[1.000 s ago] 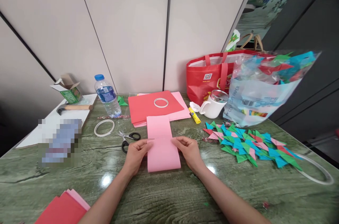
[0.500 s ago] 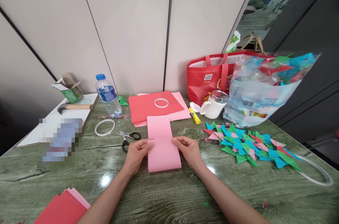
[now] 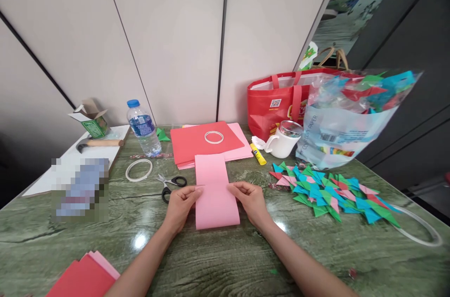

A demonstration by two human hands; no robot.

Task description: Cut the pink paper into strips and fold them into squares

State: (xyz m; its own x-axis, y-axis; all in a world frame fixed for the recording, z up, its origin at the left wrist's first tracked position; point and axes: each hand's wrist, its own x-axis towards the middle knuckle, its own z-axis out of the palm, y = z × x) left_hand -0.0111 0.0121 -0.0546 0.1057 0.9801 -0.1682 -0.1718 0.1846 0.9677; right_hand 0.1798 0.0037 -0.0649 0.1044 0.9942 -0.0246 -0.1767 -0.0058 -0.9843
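Pinching a pink paper strip (image 3: 215, 194) at its two side edges: left hand (image 3: 181, 204) on the left edge, right hand (image 3: 251, 201) on the right, fingertips closed on the paper at about mid-length. Lying flat on the green table (image 3: 218, 259), lengthwise away from the body, far end touching the stack of red and pink sheets (image 3: 207, 143). Looks like an early stage of folding: near half seems slightly lifted or bowed, no sharp crease visible yet, so shaping mostly left to do. Plenty already finished, judging by the pile of folded paper triangles (image 3: 333, 191) to the right, in blue, green, pink and red, too many and too overlapped to count, plus more inside the clear plastic bag (image 3: 348, 114).

Counted: one strip in hand; one pair of scissors (image 3: 171, 183) just left of the left hand; two white rings in the middle, one (image 3: 138, 169) on the table and one (image 3: 214, 137) on the stack, with a larger ring (image 3: 420, 224) at the far right edge; one water bottle (image 3: 143, 127); one white mug (image 3: 284, 139); one yellow glue stick (image 3: 258, 153); one red tote bag (image 3: 281, 100); a second small stack of red and pink sheets (image 3: 84, 276) at the near left corner.
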